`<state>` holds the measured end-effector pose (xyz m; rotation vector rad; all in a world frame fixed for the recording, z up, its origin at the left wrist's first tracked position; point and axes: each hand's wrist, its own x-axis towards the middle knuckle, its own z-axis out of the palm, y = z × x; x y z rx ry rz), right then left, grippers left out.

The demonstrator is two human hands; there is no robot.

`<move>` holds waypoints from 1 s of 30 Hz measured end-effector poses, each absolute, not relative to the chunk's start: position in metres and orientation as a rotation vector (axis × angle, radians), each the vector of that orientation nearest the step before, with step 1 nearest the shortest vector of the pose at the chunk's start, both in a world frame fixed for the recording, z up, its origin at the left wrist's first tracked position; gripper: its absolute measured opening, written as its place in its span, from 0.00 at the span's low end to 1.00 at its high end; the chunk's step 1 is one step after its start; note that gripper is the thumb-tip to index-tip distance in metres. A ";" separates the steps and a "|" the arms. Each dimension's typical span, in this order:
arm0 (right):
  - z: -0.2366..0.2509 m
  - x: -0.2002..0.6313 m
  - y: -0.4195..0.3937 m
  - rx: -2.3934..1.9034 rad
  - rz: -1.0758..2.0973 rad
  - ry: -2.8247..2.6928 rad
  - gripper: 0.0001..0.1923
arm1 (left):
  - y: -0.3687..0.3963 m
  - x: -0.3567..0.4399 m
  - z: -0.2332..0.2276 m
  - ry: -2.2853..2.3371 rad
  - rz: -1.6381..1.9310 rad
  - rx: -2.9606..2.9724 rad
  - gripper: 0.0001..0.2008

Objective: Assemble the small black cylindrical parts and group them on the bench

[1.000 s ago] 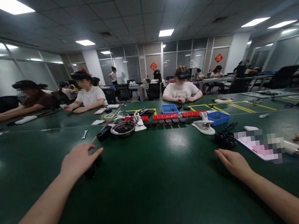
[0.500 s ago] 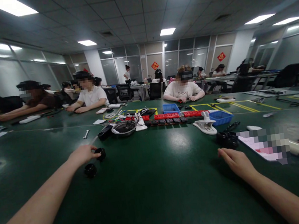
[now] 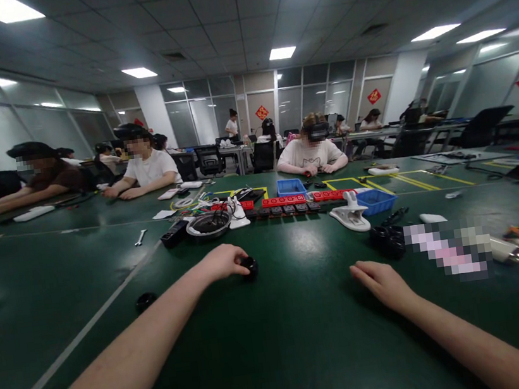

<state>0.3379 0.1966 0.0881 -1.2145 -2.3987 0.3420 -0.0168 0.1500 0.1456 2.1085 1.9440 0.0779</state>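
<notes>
The left hand [image 3: 220,262] reaches out over the dark green table [image 3: 279,345] with its fingers curled about a small black round part [image 3: 250,266], which sits on the table at the fingertips, near the middle and in front of the metal bowl [image 3: 208,224]. The grip looks loose, thumb and fingertips closing on the rim; whether the part is lifted or only touched cannot be told. A 2nd black round part [image 3: 145,301] lies well apart to the left, beside the pale line in the table. The right hand [image 3: 382,281] rests palm-down on the table, fingers relaxed and slightly spread, holding nothing, near a cluster of black parts [image 3: 389,241]. Judging by its look, the part is a small, stiff, light piece of plastic or rubber, smooth and liable to roll or slide on the slick table; pinching it across its edge with thumb and 2 fingers seems the safest hold. A white clamp [image 3: 350,215] and a blue bin [image 3: 375,201] stand further back.
</notes>
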 end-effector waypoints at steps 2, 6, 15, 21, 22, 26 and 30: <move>0.088 0.319 0.190 -1.112 0.435 -2.490 0.15 | 0.152 0.019 0.144 1.743 0.130 2.233 0.20; 0.088 0.287 0.183 -0.897 0.597 -2.592 0.21 | 0.147 0.066 0.143 1.591 0.182 2.346 0.18; 0.095 0.264 0.203 -0.811 0.826 -2.739 0.33 | 0.141 0.071 0.140 1.481 0.267 2.348 0.28; 0.094 0.257 0.215 -0.660 0.935 -2.768 0.29 | 0.144 0.072 0.151 1.324 0.357 2.470 0.28; 0.093 0.257 0.216 -0.644 0.923 -2.777 0.29 | 0.144 0.073 0.152 1.285 0.355 2.491 0.26; 0.091 0.256 0.218 -0.608 0.870 -2.806 0.25 | 0.145 0.076 0.152 1.254 0.332 2.553 0.20; 0.089 0.255 0.218 -0.579 0.862 -2.803 0.23 | 0.148 0.076 0.149 1.245 0.327 2.541 0.19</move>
